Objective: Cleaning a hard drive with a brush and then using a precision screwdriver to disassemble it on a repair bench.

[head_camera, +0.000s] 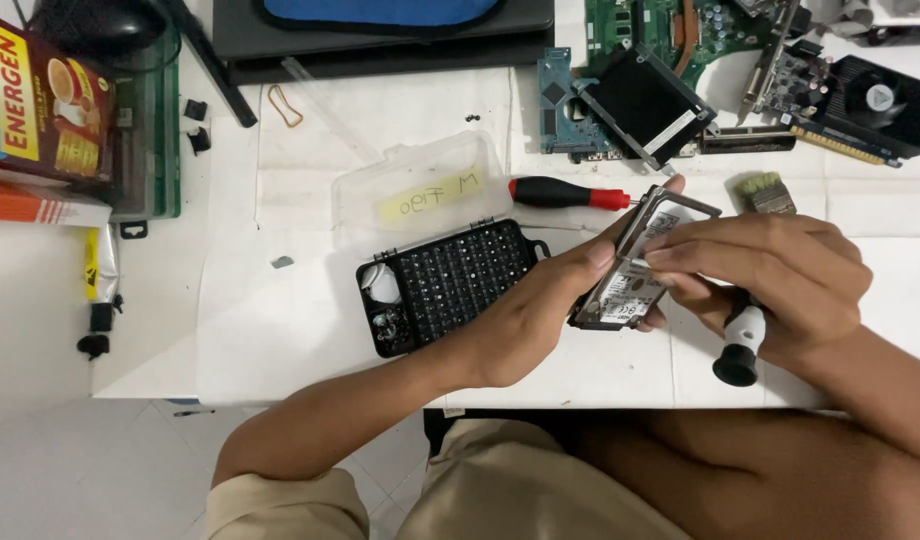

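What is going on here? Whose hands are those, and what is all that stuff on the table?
The camera sits on a person's head and looks down at their own two hands. The left hand holds a small flat hard drive in a metal frame. The right hand touches the drive and also has a screwdriver with a black-and-white handle in its grip. On the white table lie an open black case of screwdriver bits, a red-and-black screwdriver, a small brush and green circuit boards.

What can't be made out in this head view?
- Drive: lower face hidden by left hand; label too small.
- Screwdriver: tip hidden under right hand.
- Bit case: bits too small to tell apart.
- Circuit boards: cut off by top edge.
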